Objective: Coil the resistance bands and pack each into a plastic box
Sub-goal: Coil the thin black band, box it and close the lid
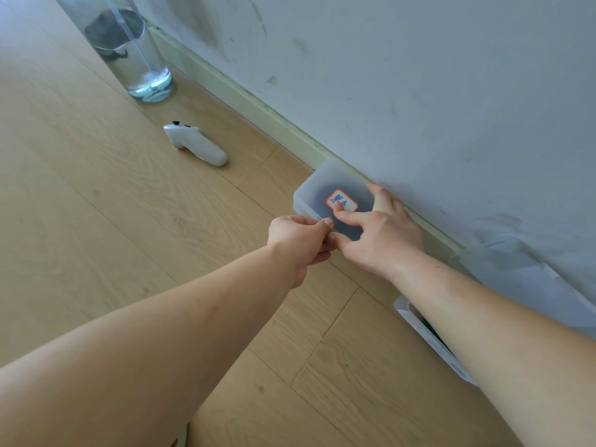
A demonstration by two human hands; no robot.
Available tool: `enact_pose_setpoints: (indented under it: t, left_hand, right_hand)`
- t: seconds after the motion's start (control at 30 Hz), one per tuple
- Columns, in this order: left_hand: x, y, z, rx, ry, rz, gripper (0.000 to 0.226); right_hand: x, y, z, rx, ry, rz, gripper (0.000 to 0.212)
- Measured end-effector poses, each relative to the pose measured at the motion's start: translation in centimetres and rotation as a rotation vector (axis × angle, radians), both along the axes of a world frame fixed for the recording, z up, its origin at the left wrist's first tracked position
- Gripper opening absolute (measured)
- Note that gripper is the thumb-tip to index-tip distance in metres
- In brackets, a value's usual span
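Observation:
A frosted plastic box (325,185) with its lid on lies on the wooden floor against the skirting board. A dark shape shows through the lid, and a red-edged label (346,201) with blue writing is stuck on top. My right hand (377,233) rests spread on the lid, its index fingertip on the label. My left hand (300,237) pinches the box's near edge, fingers curled. A second plastic box (429,337), open with something dark green inside, lies under my right forearm, mostly hidden.
A white handheld controller (196,145) lies on the floor to the left. A tall clear glass vase (129,46) with water stands at the back left. A clear plastic lid or sheet (529,279) leans by the wall at right.

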State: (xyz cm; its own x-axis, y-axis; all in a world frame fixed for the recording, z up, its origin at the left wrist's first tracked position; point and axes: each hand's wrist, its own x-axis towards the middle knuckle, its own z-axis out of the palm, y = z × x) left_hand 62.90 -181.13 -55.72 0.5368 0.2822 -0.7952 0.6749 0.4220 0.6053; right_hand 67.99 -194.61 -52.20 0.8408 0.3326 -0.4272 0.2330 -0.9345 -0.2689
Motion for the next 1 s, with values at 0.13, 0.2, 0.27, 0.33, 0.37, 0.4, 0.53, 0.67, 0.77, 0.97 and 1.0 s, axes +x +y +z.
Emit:
enact_pose_setpoints:
  t: [0.13, 0.2, 0.27, 0.33, 0.37, 0.4, 0.53, 0.67, 0.77, 0.97, 1.0]
  left_hand:
    - [-0.9, 0.1, -0.4, -0.085, -0.01, 0.019, 0.029]
    - [-1.5, -0.3, -0.6, -0.101, -0.033, 0.058, 0.031]
    - [-1.6, -1.0, -0.4, -0.097, -0.046, 0.096, 0.028]
    - [-1.8, -1.7, 0.0, -0.07, -0.042, 0.115, 0.025]
    - [-2.0, -1.9, 0.2, -0.052, -0.038, 0.113, 0.024]
    - [-2.4, -2.0, 0.3, -0.034, -0.032, 0.099, 0.024]
    - [-4.2, -3.3, 1.6, -0.01, 0.038, -0.083, 0.025]
    - [-4.5, -5.9, 4.4, -0.01, 0.029, -0.321, 0.022]
    - [-4.8, -8.5, 6.0, -0.044, -0.007, -0.464, 0.018]
    - [-5.5, -12.3, 4.9, -0.05, -0.004, -0.718, 0.029]
    - [-5.5, -12.8, 4.5, -0.042, 0.012, -0.749, 0.034]
  right_hand:
    - [0.0, -0.8, -0.6, 0.06, -0.046, 0.023, 0.042]
    - [-0.3, -1.1, -1.2, 0.095, -0.079, 0.021, 0.044]
    - [-0.5, -1.3, -1.7, 0.144, -0.11, 0.012, 0.048]
    - [-0.5, -1.5, -1.8, 0.203, -0.114, -0.022, 0.052]
    - [-0.4, -1.7, -1.7, 0.232, -0.115, -0.042, 0.052]
    - [-0.4, -2.0, -1.4, 0.257, -0.127, -0.057, 0.051]
    - [-0.6, -4.6, 1.9, 0.261, -0.166, -0.071, 0.041]
    - [-1.8, -9.5, 7.0, 0.238, -0.263, -0.08, 0.032]
    - [-3.5, -13.0, 8.3, 0.212, -0.498, -0.082, 0.027]
    - [-6.2, -17.9, 5.9, 0.013, -0.436, -0.385, 0.055]
    - [-6.4, -18.7, 5.6, -0.01, -0.405, -0.38, 0.057]
